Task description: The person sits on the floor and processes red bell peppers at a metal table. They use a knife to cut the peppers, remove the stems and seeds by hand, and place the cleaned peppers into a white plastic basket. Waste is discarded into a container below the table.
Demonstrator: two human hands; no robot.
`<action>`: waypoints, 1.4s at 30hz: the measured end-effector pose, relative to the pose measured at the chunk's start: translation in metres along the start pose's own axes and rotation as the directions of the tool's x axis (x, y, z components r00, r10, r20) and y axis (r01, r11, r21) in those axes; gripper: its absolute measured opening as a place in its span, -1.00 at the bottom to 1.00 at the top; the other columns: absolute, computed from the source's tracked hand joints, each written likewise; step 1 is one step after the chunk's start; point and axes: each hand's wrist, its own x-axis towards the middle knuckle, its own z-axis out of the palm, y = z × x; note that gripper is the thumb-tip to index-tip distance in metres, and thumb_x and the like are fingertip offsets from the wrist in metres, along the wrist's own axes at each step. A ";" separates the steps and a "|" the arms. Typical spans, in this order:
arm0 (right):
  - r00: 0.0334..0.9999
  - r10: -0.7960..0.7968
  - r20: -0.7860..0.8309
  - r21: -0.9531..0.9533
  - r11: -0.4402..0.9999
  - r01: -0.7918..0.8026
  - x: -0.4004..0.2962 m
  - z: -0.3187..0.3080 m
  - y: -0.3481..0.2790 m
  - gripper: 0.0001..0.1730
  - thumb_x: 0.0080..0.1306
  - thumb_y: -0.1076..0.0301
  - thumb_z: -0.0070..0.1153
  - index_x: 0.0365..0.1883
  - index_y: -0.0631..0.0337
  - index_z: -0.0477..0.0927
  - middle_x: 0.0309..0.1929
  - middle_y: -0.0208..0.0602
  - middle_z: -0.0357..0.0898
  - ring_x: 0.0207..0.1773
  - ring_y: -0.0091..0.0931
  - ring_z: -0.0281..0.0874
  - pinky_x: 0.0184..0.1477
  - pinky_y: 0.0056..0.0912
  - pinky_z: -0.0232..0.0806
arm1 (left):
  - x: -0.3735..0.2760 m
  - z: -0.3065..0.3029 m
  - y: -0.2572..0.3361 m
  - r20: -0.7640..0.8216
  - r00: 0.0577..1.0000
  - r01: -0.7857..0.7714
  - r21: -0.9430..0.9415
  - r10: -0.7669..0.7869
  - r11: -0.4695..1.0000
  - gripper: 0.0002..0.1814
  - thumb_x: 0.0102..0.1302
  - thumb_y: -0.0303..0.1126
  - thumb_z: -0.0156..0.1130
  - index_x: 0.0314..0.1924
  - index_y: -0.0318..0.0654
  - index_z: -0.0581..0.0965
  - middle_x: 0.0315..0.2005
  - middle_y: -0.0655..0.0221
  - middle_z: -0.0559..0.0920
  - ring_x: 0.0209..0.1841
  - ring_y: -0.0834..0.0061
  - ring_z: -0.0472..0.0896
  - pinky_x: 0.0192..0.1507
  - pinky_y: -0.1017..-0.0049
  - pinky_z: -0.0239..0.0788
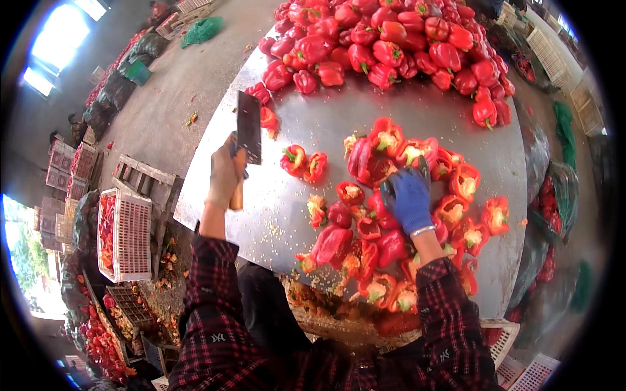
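Note:
My left hand, in a tan work glove, grips the wooden handle of a cleaver. Its broad dark blade points away from me above the left part of a metal tabletop. My right hand wears a blue glove with dark fingertips. It reaches down among cut red bell peppers, and its fingers hide whatever lies under them. Pale cores and seeds show in many pieces. Two pepper pieces lie apart between my hands. Whole red bell peppers form a large heap at the far end.
A white plastic crate of red peppers stands at the left, beside a wooden pallet. Pepper scraps lie below the table's near edge. Mesh sacks of peppers stand at the right. More crates sit at lower right.

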 end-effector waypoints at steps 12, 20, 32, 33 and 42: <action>0.998 -0.018 -0.060 -0.007 1.000 0.018 -0.002 0.008 0.000 -0.78 0.11 0.18 0.16 -0.39 0.13 0.59 -0.26 -0.18 0.55 -0.05 -0.21 0.45 0.38 0.04 0.00 | 0.134 0.007 -0.031 -0.424 0.886 0.055 0.499 0.188 0.865 -0.57 0.41 -0.10 -0.11 -0.53 -0.19 0.43 -0.71 0.40 0.46 -0.66 0.54 0.45 -0.57 0.47 0.28; 1.000 0.008 0.010 -0.005 1.000 -0.008 0.002 0.005 -0.004 -0.74 0.09 0.16 0.18 -0.32 0.11 0.61 -0.22 -0.16 0.56 0.00 -0.20 0.46 0.36 0.02 0.02 | 0.202 0.022 -0.057 -0.427 0.904 0.067 0.153 0.005 0.986 -0.72 0.33 -0.23 0.11 -0.29 -0.35 0.52 -0.42 0.10 0.62 -0.38 0.30 0.63 -0.35 0.35 0.46; 0.999 0.052 0.018 0.002 0.999 -0.052 0.002 0.000 -0.005 -0.75 0.12 0.15 0.15 -0.37 0.13 0.62 -0.22 -0.16 0.58 0.02 -0.22 0.45 0.37 0.01 0.02 | 0.089 0.003 0.003 0.433 0.870 -0.029 0.519 -0.234 0.854 -0.78 0.23 -0.49 0.08 -0.13 -0.32 0.56 -0.50 0.18 0.62 -0.48 0.40 0.59 -0.40 0.32 0.43; 0.999 0.053 0.012 0.010 0.999 -0.053 0.002 0.001 -0.005 -0.75 0.12 0.15 0.15 -0.37 0.13 0.62 -0.22 -0.16 0.58 0.02 -0.22 0.45 0.36 0.01 0.02 | 0.084 0.000 0.001 0.422 0.883 0.030 0.388 -0.206 0.921 -0.76 0.25 -0.50 0.06 -0.09 -0.31 0.56 -0.51 0.30 0.58 -0.48 0.52 0.53 -0.42 0.39 0.41; 0.999 0.014 -0.029 0.003 1.000 -0.014 0.003 0.001 -0.004 -0.80 0.10 0.22 0.18 -0.36 0.11 0.59 -0.23 -0.19 0.56 -0.05 -0.19 0.48 0.35 0.04 0.05 | 0.188 0.011 0.009 -0.159 0.743 -0.510 0.495 0.650 0.703 -0.47 0.32 -0.49 0.07 0.31 -0.17 0.34 -0.45 0.22 0.61 -0.65 0.25 0.49 -0.58 0.43 0.32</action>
